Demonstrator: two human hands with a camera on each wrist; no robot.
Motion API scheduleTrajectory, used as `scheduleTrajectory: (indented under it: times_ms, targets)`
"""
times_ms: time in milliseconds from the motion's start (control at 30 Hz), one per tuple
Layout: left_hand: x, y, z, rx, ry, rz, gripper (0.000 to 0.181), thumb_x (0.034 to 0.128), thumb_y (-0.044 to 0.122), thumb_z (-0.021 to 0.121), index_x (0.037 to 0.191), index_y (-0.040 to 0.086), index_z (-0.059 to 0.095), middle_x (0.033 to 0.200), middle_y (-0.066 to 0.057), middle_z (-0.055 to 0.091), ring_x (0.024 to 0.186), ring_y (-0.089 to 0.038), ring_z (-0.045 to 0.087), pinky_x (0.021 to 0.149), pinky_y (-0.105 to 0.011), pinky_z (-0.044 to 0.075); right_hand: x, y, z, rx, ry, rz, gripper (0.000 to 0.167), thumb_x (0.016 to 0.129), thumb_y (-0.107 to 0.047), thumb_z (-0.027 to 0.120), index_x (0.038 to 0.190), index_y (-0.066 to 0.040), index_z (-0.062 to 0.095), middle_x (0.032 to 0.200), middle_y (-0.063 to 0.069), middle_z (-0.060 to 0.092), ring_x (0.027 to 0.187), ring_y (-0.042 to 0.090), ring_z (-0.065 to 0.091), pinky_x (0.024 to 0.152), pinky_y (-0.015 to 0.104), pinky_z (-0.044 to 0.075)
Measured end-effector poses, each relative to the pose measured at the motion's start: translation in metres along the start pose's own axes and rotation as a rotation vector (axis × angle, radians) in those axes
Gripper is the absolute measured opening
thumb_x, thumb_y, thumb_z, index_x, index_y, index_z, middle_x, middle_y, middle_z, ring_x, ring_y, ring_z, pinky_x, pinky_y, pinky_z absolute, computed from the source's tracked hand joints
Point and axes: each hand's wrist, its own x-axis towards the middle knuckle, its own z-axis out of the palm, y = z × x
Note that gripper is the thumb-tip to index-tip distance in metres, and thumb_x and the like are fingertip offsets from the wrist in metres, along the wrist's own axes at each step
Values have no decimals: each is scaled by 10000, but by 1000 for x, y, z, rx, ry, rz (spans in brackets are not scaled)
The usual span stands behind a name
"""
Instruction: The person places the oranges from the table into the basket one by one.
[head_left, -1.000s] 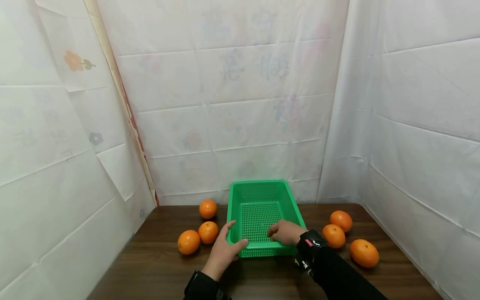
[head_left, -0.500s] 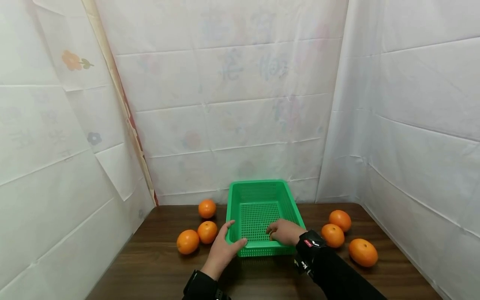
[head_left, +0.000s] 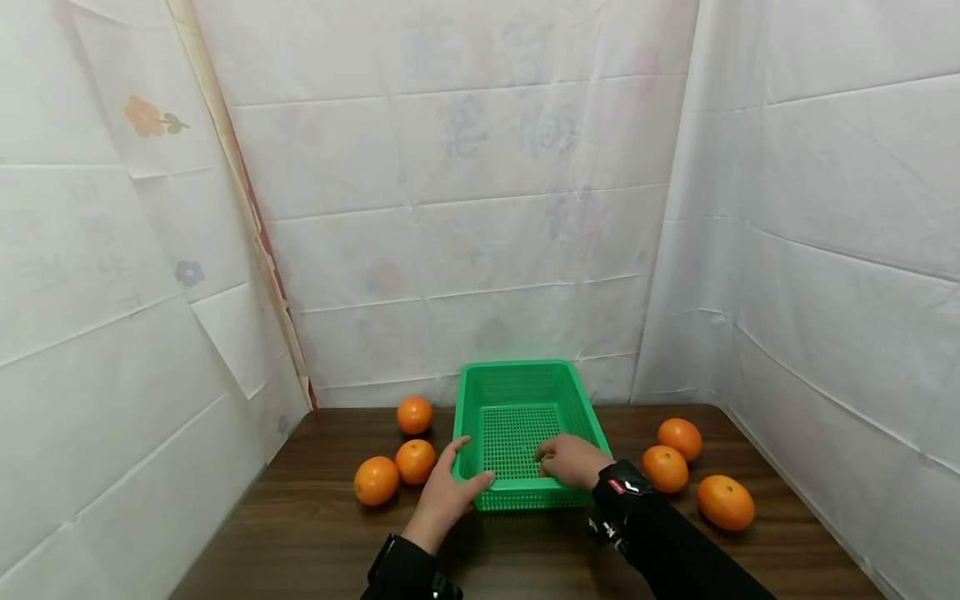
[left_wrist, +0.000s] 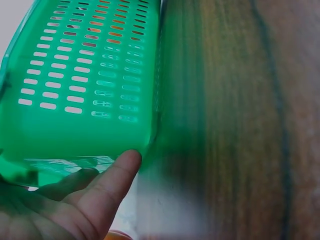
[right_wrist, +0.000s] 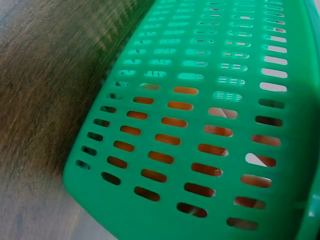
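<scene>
A green plastic basket (head_left: 468,425) with slotted walls stands on the table. My left hand (head_left: 442,500) rests against its near left corner, fingers straight and thumb spread over the front rim. In the left wrist view, a straight finger (left_wrist: 120,172) touches the outside of the corner. My right hand (head_left: 573,461) reaches over the near right rim, its curled fingers down inside the basket. Under them a sliver of an orange (head_left: 542,472) shows, mostly hidden by the hand. Through the basket slots, orange colour also shows in both wrist views.
Left of the basket lie three oranges (head_left: 415,415), two of them close together near my left hand. Right of it are three more oranges (head_left: 726,502), beside my right forearm. White sheets (head_left: 480,250) enclose the brown wooden table (head_left: 300,533) at the back and sides.
Both hands keep their places at the basket, and the oranges on the table stay put. Only a very slight shift of the head view shows.
</scene>
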Motion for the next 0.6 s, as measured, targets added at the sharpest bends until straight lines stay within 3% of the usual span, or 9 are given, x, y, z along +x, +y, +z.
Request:
scheduleTrajectory:
  times_ms: [233, 433, 600]
  targets:
    - [2, -1, 0, 4, 15, -20, 1018, 853, 555, 873, 1661, 231, 346, 1729, -301, 208, 1418, -534, 482, 834, -535, 619, 2, 1, 3, -31, 76, 5, 295, 990, -101, 636, 1250, -111, 774, 1328, 136, 709, 1221, 347, 663, 1029, 594, 527]
    - [3, 0, 1, -10, 8, -31, 1028, 853, 550, 874, 1670, 237, 333, 1739, -294, 185, 1444, -549, 455, 859, -552, 614, 4, 5, 7, -85, 154, -12, 298, 976, -113, 649, 1243, -129, 782, 1288, 111, 706, 1214, 314, 655, 1045, 572, 521]
    - [2, -1, 0, -8, 13, -35, 1037, 849, 548, 879, 1672, 232, 334, 1723, -305, 221, 1389, -515, 512, 823, -515, 617, 3, 5, 8, -85, 174, -11, 319, 968, -111, 650, 1260, -123, 777, 1264, 98, 709, 1186, 291, 661, 1035, 555, 524]
